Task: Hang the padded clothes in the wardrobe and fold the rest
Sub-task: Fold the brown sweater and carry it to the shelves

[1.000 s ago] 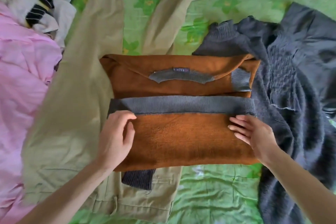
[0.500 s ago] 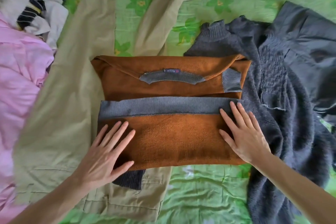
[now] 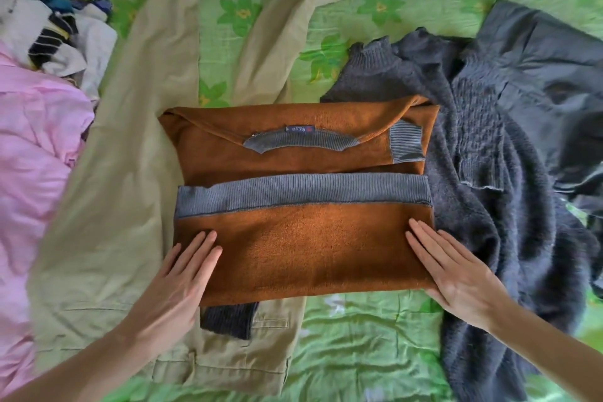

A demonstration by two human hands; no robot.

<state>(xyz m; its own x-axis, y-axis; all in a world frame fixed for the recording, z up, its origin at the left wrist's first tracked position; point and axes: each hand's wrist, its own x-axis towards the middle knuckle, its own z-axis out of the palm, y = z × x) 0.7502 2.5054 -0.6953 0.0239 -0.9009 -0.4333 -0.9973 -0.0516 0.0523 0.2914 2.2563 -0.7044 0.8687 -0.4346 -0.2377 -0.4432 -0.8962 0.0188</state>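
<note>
Both hands are laid flat, fingers straight, nothing pinched. Left hand (image 3: 177, 274) is pressed on the near left corner of the brown sweater (image 3: 303, 248), which is spread half-folded on the khaki trousers (image 3: 107, 206) and the green sheet (image 3: 359, 336), grey hem band (image 3: 303, 194) turned up toward the collar. Right hand (image 3: 453, 271) is pressed on the near right corner, right beside the dark grey knit (image 3: 489, 206). Pretty sure it's soft, light, floppy knit, not slippery, so it's best gripped at the two near corners and flipped over.
</note>
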